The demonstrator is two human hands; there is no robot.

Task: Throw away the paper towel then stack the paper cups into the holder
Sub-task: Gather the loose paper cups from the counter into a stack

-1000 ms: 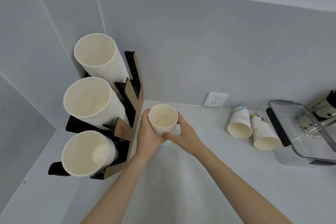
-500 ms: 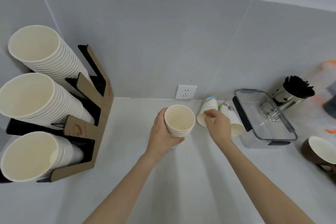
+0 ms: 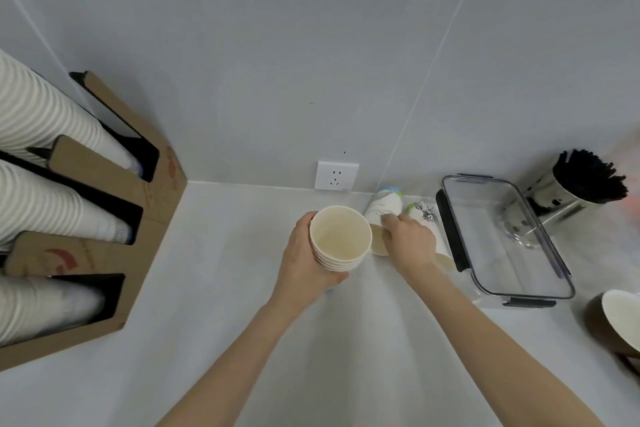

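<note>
My left hand (image 3: 300, 267) grips a short stack of nested white paper cups (image 3: 340, 238), mouth up, above the middle of the counter. Two printed paper cups lie on their sides near the wall: one (image 3: 384, 208) and a second (image 3: 425, 215) beside it. My right hand (image 3: 410, 243) lies over both, fingers curled onto the nearer one. Whether the hand has a firm hold cannot be told. The brown and black cup holder (image 3: 114, 191) stands at the left with three slanted rows of white cups (image 3: 52, 204).
A clear lidded container (image 3: 502, 239) with black clips sits right of the lying cups. Behind it a metal canister (image 3: 571, 191) holds black sticks. A brown cup (image 3: 616, 326) is at the right edge. A wall socket (image 3: 336, 175) is above the counter.
The view swung right, away from the holder. My right hand left the stack and reached onto the two lying cups. My left hand carried the stack rightward with it.
</note>
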